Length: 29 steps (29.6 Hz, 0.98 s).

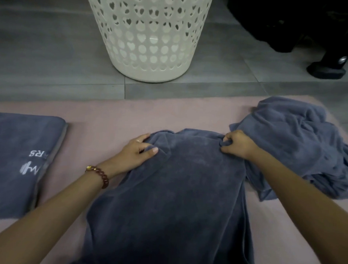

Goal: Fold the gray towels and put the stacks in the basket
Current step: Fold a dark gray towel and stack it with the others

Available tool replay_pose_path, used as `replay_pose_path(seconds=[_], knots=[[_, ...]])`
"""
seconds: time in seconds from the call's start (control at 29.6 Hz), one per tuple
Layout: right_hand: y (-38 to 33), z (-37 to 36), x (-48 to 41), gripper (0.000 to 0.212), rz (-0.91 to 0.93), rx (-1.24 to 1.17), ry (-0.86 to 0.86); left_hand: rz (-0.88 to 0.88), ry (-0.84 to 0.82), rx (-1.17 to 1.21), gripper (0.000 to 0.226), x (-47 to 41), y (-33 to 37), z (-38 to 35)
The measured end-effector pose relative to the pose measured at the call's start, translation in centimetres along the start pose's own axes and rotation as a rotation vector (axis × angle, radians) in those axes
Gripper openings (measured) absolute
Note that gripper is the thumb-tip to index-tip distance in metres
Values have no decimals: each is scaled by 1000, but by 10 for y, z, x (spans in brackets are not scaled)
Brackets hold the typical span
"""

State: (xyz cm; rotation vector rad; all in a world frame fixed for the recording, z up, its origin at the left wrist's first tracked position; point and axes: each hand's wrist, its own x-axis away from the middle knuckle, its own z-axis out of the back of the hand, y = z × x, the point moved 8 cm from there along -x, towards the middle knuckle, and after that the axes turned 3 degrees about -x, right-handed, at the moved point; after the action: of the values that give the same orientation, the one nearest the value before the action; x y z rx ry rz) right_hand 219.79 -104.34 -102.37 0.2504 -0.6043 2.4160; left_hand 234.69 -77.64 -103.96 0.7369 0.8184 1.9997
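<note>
So, the gray towel (176,192) in hand lies lengthwise down the middle of the pink mat (109,116), running from the near edge of view twd the basket, its far edge bunched up. Left hand (137,150) pinches the far-left corner, thumb on top & the other fingers tucked under a fold. Right hand (237,144) has its fingers curled tight round a wad of cloth at the far-right corner. Both hands grasp the towel, neither is loose

Step, as I read it: start of a fold on this towel, w/ corners taken but cloth not yet flat or doubled over. Next move prob needs both corners drawn apart to take out the slack, then carried evenly twd the near edge so the edges line up. The right corner touches the pile, so it could drag a neighbour along

Cloth looks soft & matte, maybe microfibre or terry, limp, creasing easily, dark blue-gray. To the left, apart from it, a folded towel (12,163) lies as a neat flat rectangle w/ white logo stitching & a paler hem. To the right sits a rumpled pile (299,148) of the same cloth, unfolded. Beyond the mat, on gray floor tiles (52,50), stands the basket (148,33): white hard plastic, round, tapering downward, walls pierced w/ holes; can't see inside it. Beaded bracelet (98,174) on the left wrist
</note>
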Motion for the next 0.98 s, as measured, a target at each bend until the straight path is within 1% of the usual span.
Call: replay_pose_path(seconds=[0.07, 0.1, 0.2, 0.27, 0.3, 0.37, 0.44, 0.51, 0.61, 0.68, 0.85, 0.98], knots=[[1, 1, 1, 14, -6, -14, 4, 95, 1, -41, 34, -3, -9, 3], [0, 1, 2, 13, -5, -22, 3, 111, 2, 9, 30, -3, -8, 4], [2, 3, 7, 14, -24, -74, -11, 156, 55, 321, 26, -3, -2, 10], [4, 4, 10, 21, -50, -106, -14, 233, 106, 504, 22, 1, -3, 17], [5, 4, 11, 27, -60, -124, -9, 277, 127, 550, 22, 3, -6, 20], [5, 7, 16, 35, -72, -149, 11, 358, 148, 557, 22, 6, -13, 21], [3, 11, 22, 39, -69, -173, 47, 388, 167, 567, 21, 12, -17, 21], [0, 20, 30, 39, -37, -194, 100, 391, 212, 605, 21, 18, -16, 21], [-6, 38, 49, 35, 12, -215, 182, 341, 282, 666, 20, 29, -8, 27], [-8, 51, 66, 34, 42, -242, 231, 301, 314, 649, 19, 38, 0, 36], [-4, 82, 113, 23, 111, -242, 320, 156, 361, 449, 13, 65, 19, 80], [-11, 110, 148, 18, 192, -242, 374, 32, 286, 247, 9, 91, 47, 116]])
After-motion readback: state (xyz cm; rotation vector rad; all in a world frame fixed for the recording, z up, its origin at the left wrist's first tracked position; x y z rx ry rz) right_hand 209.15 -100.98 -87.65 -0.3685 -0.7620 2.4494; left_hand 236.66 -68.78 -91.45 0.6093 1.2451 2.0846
